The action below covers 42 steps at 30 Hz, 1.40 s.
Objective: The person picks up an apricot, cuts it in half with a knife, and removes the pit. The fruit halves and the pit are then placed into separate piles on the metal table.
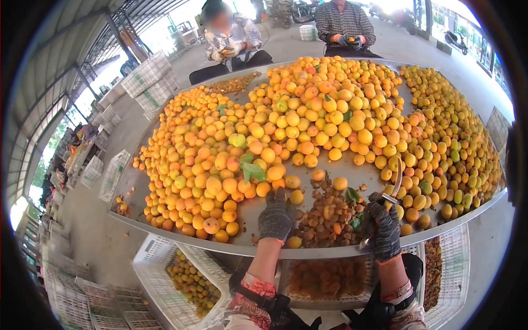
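My left hand (275,218), in a dark grey knit glove, reaches to the near edge of a large heap of apricots (308,121). Its fingers are stretched forward with the tips at the fruit, and I see nothing held in them. In the same kind of glove, my right hand (380,226) is closed around a metal tool with a thin curved blade (397,175), which points up and away from me. Brown apricot pits (327,212) lie piled on the metal table between my hands. A few loose apricots (340,183) sit beside the pits.
The metal table (253,250) has a raised rim. Below it stand a white crate (151,256) holding greenish-orange fruit, a container of wet orange pieces (328,276), and another crate (451,264) with pits. Two people (231,41) sit across the table, handling fruit. Stacked crates (148,80) stand left.
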Each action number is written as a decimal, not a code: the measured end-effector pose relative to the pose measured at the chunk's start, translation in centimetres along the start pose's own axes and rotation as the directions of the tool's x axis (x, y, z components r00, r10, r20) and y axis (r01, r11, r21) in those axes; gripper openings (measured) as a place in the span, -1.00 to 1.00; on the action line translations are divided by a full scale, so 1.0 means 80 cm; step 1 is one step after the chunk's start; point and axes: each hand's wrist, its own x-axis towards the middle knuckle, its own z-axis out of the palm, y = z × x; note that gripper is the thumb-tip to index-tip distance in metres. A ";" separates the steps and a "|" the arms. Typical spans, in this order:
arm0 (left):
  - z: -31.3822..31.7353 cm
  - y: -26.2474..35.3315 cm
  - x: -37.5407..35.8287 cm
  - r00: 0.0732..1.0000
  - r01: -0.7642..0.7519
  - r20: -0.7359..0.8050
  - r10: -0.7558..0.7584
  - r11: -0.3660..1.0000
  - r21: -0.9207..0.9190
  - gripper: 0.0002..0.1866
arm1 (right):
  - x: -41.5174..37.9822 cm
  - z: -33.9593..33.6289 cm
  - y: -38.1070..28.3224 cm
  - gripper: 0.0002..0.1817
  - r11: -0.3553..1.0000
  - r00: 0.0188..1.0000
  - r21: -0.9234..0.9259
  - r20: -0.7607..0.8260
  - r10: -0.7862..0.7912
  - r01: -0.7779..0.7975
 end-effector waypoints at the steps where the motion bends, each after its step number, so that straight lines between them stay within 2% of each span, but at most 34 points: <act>1: 0.003 -0.003 0.003 0.999 -0.033 -0.022 0.033 0.999 0.031 -0.40 | 0.001 -0.001 0.002 -0.77 1.000 1.000 0.007 -0.004 -0.002 0.002; 6: 0.004 -0.009 0.005 0.999 -0.043 0.017 0.043 0.999 -0.020 -0.42 | -0.011 0.001 -0.004 -0.76 0.997 0.997 -0.043 0.033 0.063 -0.062; 8: 0.010 -0.013 0.009 0.997 -0.068 0.032 0.070 0.996 -0.051 -0.41 | -0.013 -0.001 0.003 -0.75 0.998 1.000 -0.059 0.011 0.016 -0.015; 10: -0.004 0.004 0.008 0.994 0.065 0.112 -0.019 0.905 -0.421 -0.43 | -0.019 0.000 -0.001 -0.72 0.992 0.991 -0.081 0.088 0.104 -0.097; 11: -0.009 0.013 0.004 0.994 0.060 0.112 -0.014 0.905 -0.422 -0.43 | -0.011 -0.017 0.015 -0.66 0.987 0.986 -0.118 0.113 0.124 -0.111; 12: -0.013 0.024 -0.001 0.991 0.106 0.134 -0.021 0.733 -0.672 -0.46 | -0.012 -0.023 0.032 -0.66 0.987 0.987 -0.118 0.112 0.119 -0.106; 13: -0.016 0.034 -0.005 0.987 0.147 0.157 -0.021 0.492 -0.858 -0.48 | -0.015 -0.028 0.048 -0.63 0.946 0.989 -0.315 0.143 -0.027 0.071; 14: -0.016 0.042 -0.008 0.988 0.142 0.154 -0.015 0.490 -0.860 -0.48 | -0.016 -0.029 0.055 -0.60 0.836 0.966 -0.491 0.201 -0.164 0.244; 15: -0.013 0.048 -0.012 0.986 0.148 0.165 0.033 0.293 -0.945 -0.51 | -0.027 -0.019 0.036 -0.57 0.840 0.978 -0.528 0.210 -0.013 0.125; 16: -0.012 0.054 -0.017 0.982 0.162 0.169 0.082 0.083 -0.983 -0.53 | -0.029 -0.013 0.037 -0.57 0.838 0.978 -0.530 0.206 -0.018 0.127; 17: -0.014 0.063 -0.023 0.981 0.165 0.172 0.088 0.080 -0.983 -0.53 | -0.031 -0.008 0.038 -0.60 0.337 0.832 -0.767 0.447 -0.328 0.546; 18: -0.017 0.072 -0.028 0.983 0.162 0.164 0.084 0.027 -0.986 -0.54 | -0.033 -0.003 0.039 -0.63 -0.340 0.545 -0.665 0.744 -0.387 0.666; 19: -0.019 0.078 -0.032 0.985 0.159 0.157 0.078 -0.027 -0.987 -0.54 | -0.033 -0.001 0.046 -0.74 0.342 0.842 -0.770 0.479 -0.246 0.538; 20: -0.020 0.081 -0.034 0.984 0.164 0.161 0.083 -0.030 -0.986 -0.54 | -0.035 0.004 0.046 -0.74 0.338 0.844 -0.774 0.476 -0.247 0.535; 22: -0.024 0.083 -0.035 0.960 0.258 0.261 0.102 0.042 -0.965 -0.53 | -0.037 0.022 0.038 -0.83 0.772 0.924 -0.549 0.361 -0.125 0.319; 23: -0.023 0.082 -0.035 0.960 0.258 0.261 0.105 0.042 -0.965 -0.53 | -0.040 0.035 0.023 -0.86 0.861 0.953 -0.485 0.305 0.002 0.154; 24: -0.022 0.080 -0.036 0.951 0.286 0.287 0.117 0.020 -0.958 -0.54 | -0.041 0.041 0.017 -0.86 0.860 0.953 -0.486 0.304 0.000 0.155; 26: -0.019 0.079 -0.039 0.941 0.317 0.314 0.127 -0.003 -0.948 -0.55 | -0.043 0.046 0.011 -0.75 0.908 0.963 -0.418 0.240 0.119 -0.008; 27: -0.019 0.080 -0.041 0.945 0.301 0.287 0.155 -0.073 -0.951 -0.56 | -0.041 0.042 0.016 -0.75 0.908 0.963 -0.420 0.240 0.119 -0.007; 28: -0.018 0.081 -0.043 0.949 0.286 0.260 0.179 -0.143 -0.947 -0.57 | -0.039 0.034 0.025 -0.75 0.904 0.952 -0.422 0.299 0.069 0.067; 29: -0.017 0.081 -0.043 0.949 0.288 0.262 0.178 -0.145 -0.947 -0.57 | -0.039 0.028 0.030 -0.75 0.897 0.934 -0.419 0.358 0.021 0.140; 30: -0.017 0.081 -0.044 0.951 0.287 0.259 0.169 -0.176 -0.941 -0.57 | -0.040 0.024 0.031 -0.75 0.896 0.933 -0.421 0.358 0.023 0.140; 31: -0.017 0.081 -0.043 0.954 0.285 0.255 0.160 -0.207 -0.936 -0.58 | -0.040 0.022 0.032 -0.75 0.716 0.860 -0.546 0.488 -0.150 0.435; 32: -0.017 0.080 -0.043 0.954 0.283 0.253 0.160 -0.208 -0.936 -0.58 | -0.040 0.022 0.033 -0.75 0.442 0.727 -0.590 0.633 -0.267 0.675; 33: -0.017 0.077 -0.043 0.952 0.290 0.263 0.156 -0.193 -0.937 -0.59 | -0.042 0.026 0.026 -0.75 0.442 0.727 -0.591 0.632 -0.267 0.675; 35: -0.019 0.075 -0.044 0.950 0.296 0.271 0.152 -0.178 -0.938 -0.60 | -0.048 0.040 0.006 -0.76 0.562 0.828 -0.659 0.555 -0.087 0.500; 36: -0.020 0.075 -0.045 0.950 0.300 0.277 0.146 -0.171 -0.939 -0.59 | -0.050 0.043 0.004 -0.76 0.561 0.827 -0.659 0.555 -0.086 0.501; 38: -0.020 0.074 -0.046 0.949 0.304 0.283 0.141 -0.164 -0.938 -0.59 | -0.052 0.047 0.002 -0.78 0.661 0.877 -0.652 0.479 -0.021 0.372; 42: -0.019 0.072 -0.045 0.950 0.281 0.262 0.167 -0.101 -0.954 -0.63 | -0.050 0.039 0.015 -0.78 0.586 0.832 -0.645 0.546 -0.095 0.490</act>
